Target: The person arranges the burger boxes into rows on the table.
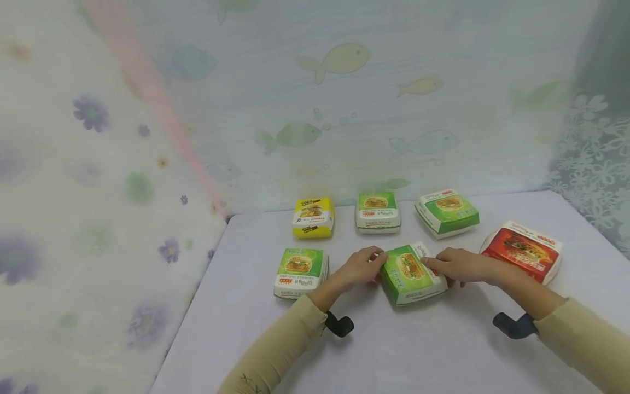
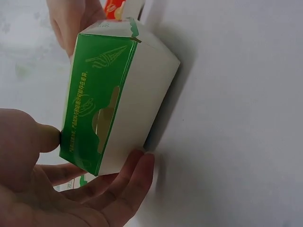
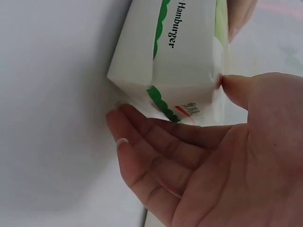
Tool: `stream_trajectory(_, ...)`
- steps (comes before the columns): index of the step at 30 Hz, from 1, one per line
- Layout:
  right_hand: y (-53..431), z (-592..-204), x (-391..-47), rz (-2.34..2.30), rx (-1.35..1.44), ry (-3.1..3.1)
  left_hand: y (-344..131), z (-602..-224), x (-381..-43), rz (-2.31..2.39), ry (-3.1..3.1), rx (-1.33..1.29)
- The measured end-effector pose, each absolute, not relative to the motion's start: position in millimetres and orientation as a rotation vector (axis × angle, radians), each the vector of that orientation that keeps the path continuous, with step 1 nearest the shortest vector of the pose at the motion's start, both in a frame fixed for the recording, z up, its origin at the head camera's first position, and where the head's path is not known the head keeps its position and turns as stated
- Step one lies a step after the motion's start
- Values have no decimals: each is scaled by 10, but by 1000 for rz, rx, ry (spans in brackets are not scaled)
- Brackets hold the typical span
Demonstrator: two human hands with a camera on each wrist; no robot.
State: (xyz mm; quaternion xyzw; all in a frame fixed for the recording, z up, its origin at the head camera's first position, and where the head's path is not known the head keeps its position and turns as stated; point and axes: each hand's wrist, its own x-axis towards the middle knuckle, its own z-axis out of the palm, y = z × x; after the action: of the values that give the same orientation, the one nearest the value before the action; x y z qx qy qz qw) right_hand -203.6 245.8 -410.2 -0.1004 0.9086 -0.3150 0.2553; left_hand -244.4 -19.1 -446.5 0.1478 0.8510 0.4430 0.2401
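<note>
A green and white hamburger box (image 1: 410,272) sits turned at an angle between my two hands, with a burger picture on its lid. My left hand (image 1: 363,266) grips its left far corner. In the left wrist view, the thumb presses the green edge of the box (image 2: 97,94) and the fingertips reach its white lower side. On the opposite side, my right hand (image 1: 465,266) holds the right corner. The right wrist view shows the thumb on the lid edge of the box (image 3: 187,52), with the fingers curled below the corner.
Along the back of the white table (image 1: 394,350) stand a yellow box (image 1: 313,218), a green box (image 1: 377,212) and another tilted green box (image 1: 446,212). One more green box (image 1: 301,272) lies by my left forearm. A red box (image 1: 523,250) lies beyond my right wrist.
</note>
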Motion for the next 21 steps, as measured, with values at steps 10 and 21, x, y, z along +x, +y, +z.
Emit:
stream_trajectory(10, 2483, -3990, -2189, -821, -352, 2503, -242, -4413, -2317, 1167, 2425, 365)
stream_trajectory(21, 2385, -4036, -2338, -836, -476, 2506, -196, -4451, -2128, 1035, 2434, 360)
